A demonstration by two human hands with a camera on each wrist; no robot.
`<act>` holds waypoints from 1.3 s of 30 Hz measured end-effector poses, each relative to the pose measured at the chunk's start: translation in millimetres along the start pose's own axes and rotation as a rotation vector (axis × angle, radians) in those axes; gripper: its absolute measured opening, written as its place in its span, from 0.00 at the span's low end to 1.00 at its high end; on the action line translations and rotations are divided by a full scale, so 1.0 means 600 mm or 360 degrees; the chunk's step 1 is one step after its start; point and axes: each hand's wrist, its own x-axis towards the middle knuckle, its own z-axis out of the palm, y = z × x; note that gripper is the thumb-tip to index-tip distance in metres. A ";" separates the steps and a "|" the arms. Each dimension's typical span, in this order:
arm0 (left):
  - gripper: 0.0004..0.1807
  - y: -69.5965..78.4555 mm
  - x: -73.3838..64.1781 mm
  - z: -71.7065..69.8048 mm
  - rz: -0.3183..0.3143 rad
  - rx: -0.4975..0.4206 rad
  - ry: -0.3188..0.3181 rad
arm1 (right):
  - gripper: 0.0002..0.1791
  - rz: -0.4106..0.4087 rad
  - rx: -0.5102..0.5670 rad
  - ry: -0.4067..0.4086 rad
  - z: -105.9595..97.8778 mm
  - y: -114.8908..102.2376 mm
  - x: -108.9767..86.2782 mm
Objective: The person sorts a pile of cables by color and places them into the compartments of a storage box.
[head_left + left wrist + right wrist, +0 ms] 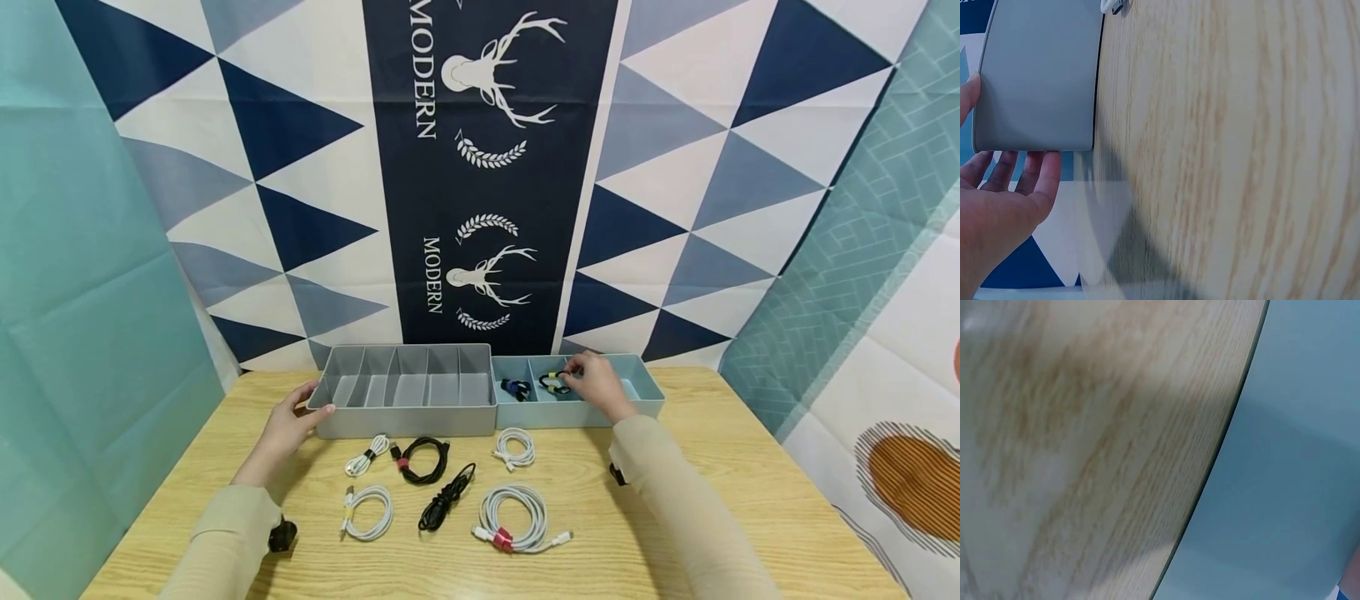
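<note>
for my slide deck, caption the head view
Right hand holds black cable at blue bin; left hand grips gray bin.

Grey box (pixel 406 422) of smooth matt plastic

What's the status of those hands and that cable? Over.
Right hand pinching black cable at blue box. Left hand gripping gray box by its left end. Nothing visibly blocking the cable.

Grey box (pixel 408 422), light-blue box (pixel 555 415), 4 white cables (pixel 537 512) — yellowish wood-grain table (pixel 720 450), triangle-patterned blue-and-white backdrop (pixel 480 192).
</note>
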 end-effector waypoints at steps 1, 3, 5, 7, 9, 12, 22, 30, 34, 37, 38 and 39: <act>0.42 0.001 0.000 -0.001 0.0004 -0.0003 -0.0002 | 0.05 -0.0009 -0.0022 -0.0002 0.000 -0.001 0.001; 0.43 0.003 0.000 -0.002 0.0017 -0.0009 -0.0005 | 0.05 -0.0025 -0.0071 -0.0007 -0.002 -0.004 0.002; 0.43 0.003 0.000 -0.003 0.0025 -0.0010 -0.0007 | 0.06 -0.0033 -0.0116 -0.0016 -0.004 -0.008 0.001; 0.43 0.003 -0.001 -0.003 0.0025 -0.0003 -0.0011 | 0.06 -0.0046 -0.0147 -0.0017 -0.005 -0.011 0.000; 0.42 0.003 -0.001 -0.003 0.0021 -0.0001 -0.0012 | 0.07 -0.0046 -0.0162 -0.0022 -0.006 -0.012 -0.001; 0.41 0.002 -0.001 -0.002 0.0011 -0.0004 -0.0012 | 0.06 -0.0047 -0.0158 -0.0018 -0.007 -0.012 -0.003; 0.41 0.011 -0.004 -0.001 0.0004 -0.0018 -0.0018 | 0.04 -0.0069 -0.0185 -0.0038 -0.018 -0.009 -0.002; 0.40 0.011 -0.004 0.000 0.0007 0.0009 0.0006 | 0.05 -0.0095 -0.0180 -0.0050 -0.046 -0.020 0.001; 0.42 0.008 -0.005 0.001 0.0013 0.0021 0.0016 | 0.05 -0.0130 -0.0185 -0.0043 -0.060 -0.027 0.001; 0.43 0.006 -0.004 0.001 -0.0002 0.0002 0.0013 | 0.05 -0.0158 -0.0196 -0.0030 -0.070 -0.030 0.002; 0.42 0.005 -0.005 0.000 -0.0010 -0.0007 -0.0003 | 0.05 -0.0163 -0.0193 -0.0027 -0.073 -0.031 0.002; 0.43 0.005 -0.004 0.000 -0.0011 -0.0010 -0.0006 | 0.05 -0.0169 -0.0185 -0.0025 -0.076 -0.032 0.002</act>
